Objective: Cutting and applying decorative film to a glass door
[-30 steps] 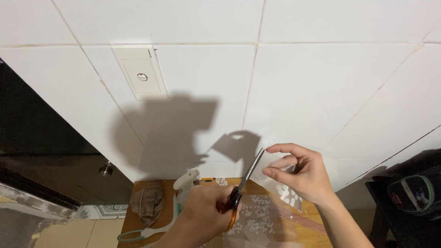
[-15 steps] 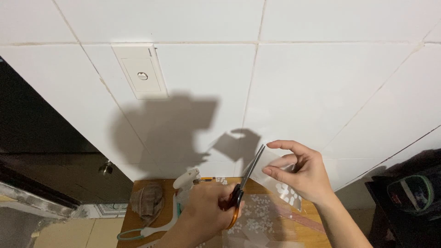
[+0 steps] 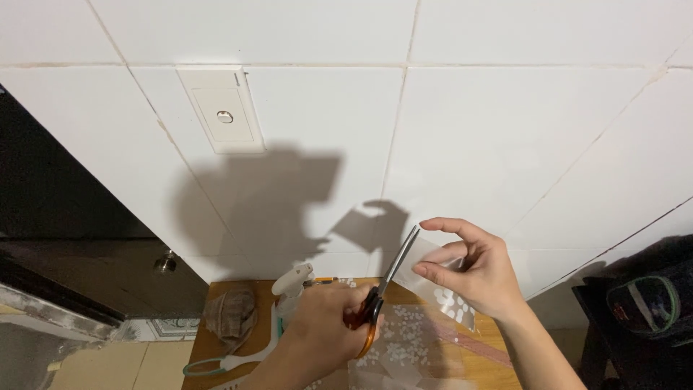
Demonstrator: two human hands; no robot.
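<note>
- big white tiled wall (image 3: 505, 130) fills most of the view, with a white rectangular switch plate (image 3: 222, 110) up on the left and the hands' shadow under it
- small wooden table (image 3: 498, 347) sits down low, with a clear plastic sheet dotted with white bits (image 3: 404, 350) lying on it
- right hand (image 3: 480, 271) pinches a clear plastic strip (image 3: 440, 278) between thumb and fingertips, held up over the table's right side
- left hand (image 3: 325, 336) is curled tight around the orange-handled scissors (image 3: 382, 292), blades pointing up, just touching the strip's left edge
- white spray bottle (image 3: 292, 289) stands just left of that hand
- crumpled brown cloth (image 3: 231, 314) further left
</note>
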